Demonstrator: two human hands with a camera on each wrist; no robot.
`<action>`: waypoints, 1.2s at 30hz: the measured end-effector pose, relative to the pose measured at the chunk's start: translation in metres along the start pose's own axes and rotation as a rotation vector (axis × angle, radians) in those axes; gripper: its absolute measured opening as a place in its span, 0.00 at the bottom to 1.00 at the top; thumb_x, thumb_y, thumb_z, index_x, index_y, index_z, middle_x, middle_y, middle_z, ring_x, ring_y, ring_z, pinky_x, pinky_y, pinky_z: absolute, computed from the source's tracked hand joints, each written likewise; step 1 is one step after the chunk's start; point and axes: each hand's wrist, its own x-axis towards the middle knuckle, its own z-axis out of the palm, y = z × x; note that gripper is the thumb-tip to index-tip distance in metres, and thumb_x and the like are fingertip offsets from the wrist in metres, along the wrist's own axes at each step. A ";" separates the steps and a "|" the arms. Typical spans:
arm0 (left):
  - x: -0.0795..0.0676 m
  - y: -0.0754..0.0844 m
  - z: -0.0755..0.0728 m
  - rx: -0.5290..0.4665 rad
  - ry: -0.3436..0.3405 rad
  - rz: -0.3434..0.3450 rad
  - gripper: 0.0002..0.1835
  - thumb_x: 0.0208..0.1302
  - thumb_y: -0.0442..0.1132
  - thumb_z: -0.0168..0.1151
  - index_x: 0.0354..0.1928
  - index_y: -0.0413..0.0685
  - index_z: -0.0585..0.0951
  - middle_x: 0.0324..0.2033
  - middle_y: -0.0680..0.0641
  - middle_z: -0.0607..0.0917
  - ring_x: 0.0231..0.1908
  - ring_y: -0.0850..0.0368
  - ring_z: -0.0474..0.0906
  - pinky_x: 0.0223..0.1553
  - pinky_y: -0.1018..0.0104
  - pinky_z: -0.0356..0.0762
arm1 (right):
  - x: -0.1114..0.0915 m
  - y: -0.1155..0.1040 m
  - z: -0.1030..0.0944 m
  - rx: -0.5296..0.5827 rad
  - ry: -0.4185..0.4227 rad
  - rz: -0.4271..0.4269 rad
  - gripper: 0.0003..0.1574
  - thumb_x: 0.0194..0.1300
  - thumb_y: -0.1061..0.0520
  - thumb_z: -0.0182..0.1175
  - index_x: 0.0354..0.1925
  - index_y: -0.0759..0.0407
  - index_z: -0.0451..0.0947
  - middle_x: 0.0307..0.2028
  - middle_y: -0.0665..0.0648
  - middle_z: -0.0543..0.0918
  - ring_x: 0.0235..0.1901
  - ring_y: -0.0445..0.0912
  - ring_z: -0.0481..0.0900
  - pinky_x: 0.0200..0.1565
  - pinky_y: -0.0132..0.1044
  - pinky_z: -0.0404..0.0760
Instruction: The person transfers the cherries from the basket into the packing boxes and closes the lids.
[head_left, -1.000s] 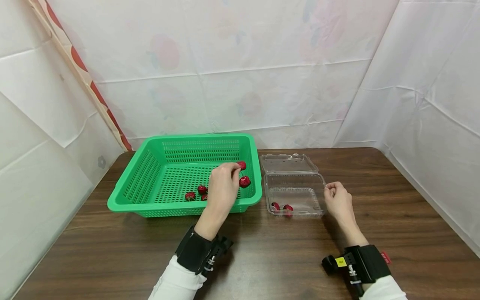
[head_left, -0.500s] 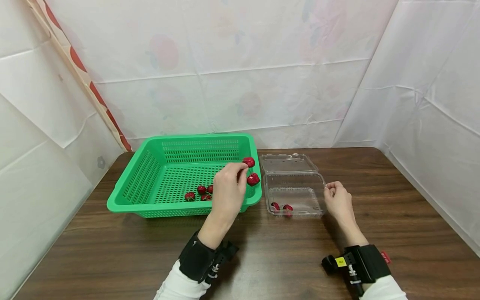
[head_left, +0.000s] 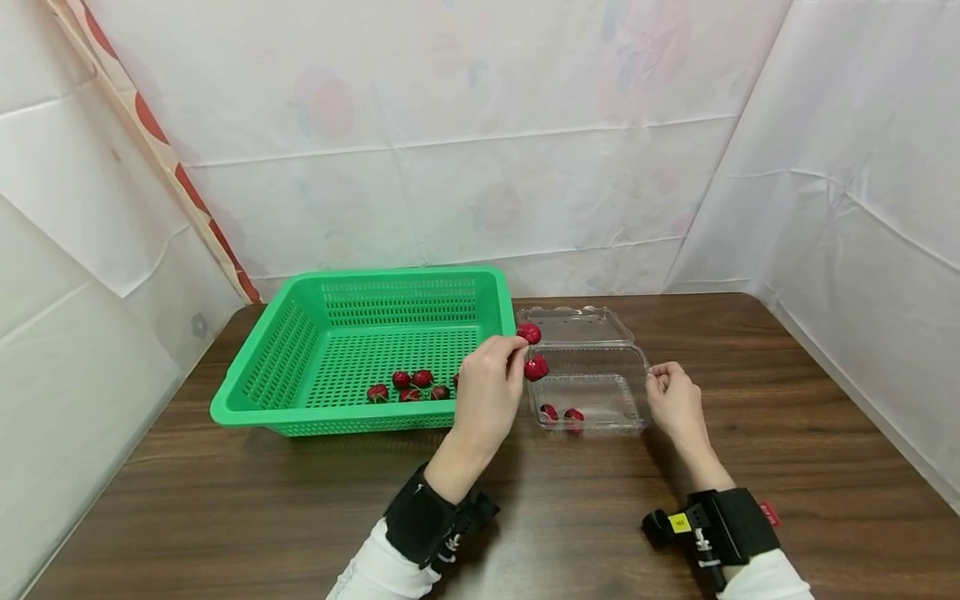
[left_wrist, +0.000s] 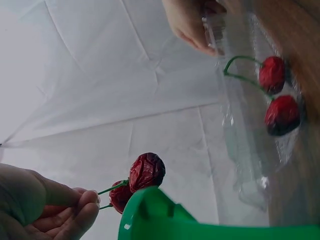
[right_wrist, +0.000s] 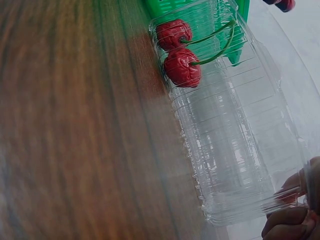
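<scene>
My left hand [head_left: 489,390] pinches the green stems of a pair of cherries [left_wrist: 148,172], held above the gap between the green basket [head_left: 292,421] and the clear plastic clamshell box [head_left: 600,362]. In the left wrist view the stems come out between thumb and fingertips. My right hand [head_left: 675,402] pinches the right rim of the box, seen also in the right wrist view. Two joined cherries [right_wrist: 182,67] lie in the box's near left corner, stems attached. Several more cherries [head_left: 410,385] lie near the front of the basket; my left hand partly hides one.
The box's lid [head_left: 577,325] is folded back, away from me. Basket and box stand side by side on a brown wooden table [head_left: 585,517]. White sheeting [head_left: 480,125] hangs close behind the table and along both sides.
My left hand has carried the pair of cherries rightward from over the basket past its right rim, uncovering more cherries inside. My right hand has kept its place on the box.
</scene>
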 end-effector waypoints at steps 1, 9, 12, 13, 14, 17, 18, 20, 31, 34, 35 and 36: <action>-0.001 0.001 0.002 -0.003 -0.006 -0.001 0.04 0.56 0.28 0.59 0.32 0.36 0.81 0.27 0.45 0.81 0.28 0.56 0.78 0.27 0.71 0.75 | 0.000 0.000 0.000 0.001 0.000 -0.001 0.12 0.61 0.63 0.45 0.38 0.71 0.70 0.17 0.53 0.68 0.17 0.45 0.65 0.22 0.36 0.64; -0.004 0.008 0.016 -0.011 -0.041 0.015 0.03 0.56 0.28 0.59 0.31 0.37 0.81 0.26 0.45 0.81 0.25 0.58 0.77 0.25 0.73 0.74 | 0.000 0.000 -0.001 0.006 -0.005 -0.008 0.13 0.61 0.62 0.45 0.38 0.71 0.70 0.17 0.53 0.68 0.16 0.45 0.65 0.22 0.36 0.64; -0.005 0.010 0.022 0.000 -0.055 0.011 0.03 0.56 0.29 0.59 0.31 0.37 0.81 0.26 0.45 0.81 0.25 0.58 0.77 0.24 0.73 0.74 | 0.000 0.000 -0.001 0.005 -0.011 -0.008 0.13 0.61 0.62 0.45 0.39 0.72 0.70 0.17 0.54 0.68 0.16 0.45 0.65 0.22 0.36 0.65; -0.006 0.010 0.023 0.001 -0.062 0.007 0.03 0.56 0.29 0.59 0.31 0.37 0.81 0.26 0.45 0.81 0.25 0.58 0.78 0.25 0.73 0.74 | 0.000 0.000 -0.001 0.007 -0.013 -0.008 0.13 0.61 0.62 0.45 0.39 0.72 0.70 0.17 0.54 0.69 0.16 0.45 0.65 0.22 0.36 0.65; -0.006 0.011 0.025 0.005 -0.070 0.002 0.03 0.56 0.29 0.60 0.31 0.37 0.81 0.27 0.45 0.81 0.26 0.58 0.78 0.26 0.73 0.75 | 0.000 0.000 -0.001 0.006 -0.014 -0.008 0.13 0.61 0.62 0.45 0.39 0.72 0.70 0.17 0.54 0.69 0.16 0.45 0.65 0.22 0.36 0.65; -0.007 0.012 0.030 0.015 -0.095 -0.010 0.03 0.56 0.30 0.60 0.31 0.37 0.81 0.27 0.46 0.81 0.27 0.57 0.78 0.27 0.72 0.75 | -0.001 0.000 0.000 0.001 -0.008 -0.009 0.13 0.61 0.62 0.45 0.38 0.72 0.70 0.18 0.54 0.69 0.17 0.46 0.66 0.23 0.36 0.65; -0.008 0.012 0.032 0.018 -0.105 -0.016 0.04 0.56 0.31 0.60 0.31 0.37 0.81 0.27 0.46 0.81 0.27 0.57 0.78 0.28 0.72 0.76 | -0.001 0.000 0.000 0.000 -0.005 -0.010 0.13 0.61 0.62 0.45 0.38 0.71 0.70 0.18 0.54 0.69 0.17 0.46 0.66 0.23 0.36 0.65; -0.008 0.013 0.036 0.030 -0.123 -0.024 0.04 0.56 0.32 0.60 0.31 0.37 0.82 0.27 0.46 0.81 0.28 0.57 0.79 0.30 0.72 0.76 | -0.001 0.000 -0.001 -0.002 0.003 -0.014 0.12 0.60 0.62 0.45 0.38 0.71 0.70 0.18 0.54 0.70 0.18 0.46 0.67 0.23 0.36 0.66; -0.013 0.018 0.057 0.072 -0.190 -0.035 0.03 0.55 0.31 0.61 0.31 0.40 0.82 0.28 0.48 0.82 0.29 0.59 0.80 0.31 0.72 0.76 | -0.001 0.002 0.001 -0.006 0.021 -0.021 0.11 0.59 0.62 0.46 0.37 0.70 0.71 0.17 0.54 0.69 0.18 0.46 0.67 0.24 0.36 0.66; -0.014 0.018 0.062 0.076 -0.211 -0.048 0.03 0.55 0.31 0.61 0.31 0.40 0.82 0.28 0.48 0.82 0.29 0.59 0.80 0.31 0.72 0.76 | -0.001 0.003 0.002 -0.002 0.021 -0.020 0.11 0.59 0.62 0.46 0.36 0.70 0.71 0.17 0.53 0.69 0.18 0.46 0.66 0.24 0.36 0.65; -0.014 0.018 0.063 0.078 -0.216 -0.052 0.03 0.55 0.31 0.61 0.31 0.40 0.82 0.28 0.48 0.82 0.29 0.59 0.80 0.31 0.73 0.76 | 0.000 0.003 0.002 0.000 0.019 -0.021 0.11 0.59 0.62 0.46 0.36 0.70 0.71 0.17 0.53 0.69 0.17 0.46 0.66 0.23 0.36 0.65; -0.014 0.018 0.065 0.080 -0.222 -0.058 0.03 0.55 0.31 0.61 0.31 0.40 0.82 0.28 0.48 0.82 0.29 0.59 0.80 0.30 0.73 0.76 | 0.000 0.003 0.002 0.002 0.018 -0.021 0.11 0.59 0.62 0.46 0.36 0.70 0.71 0.16 0.53 0.69 0.17 0.46 0.66 0.23 0.36 0.65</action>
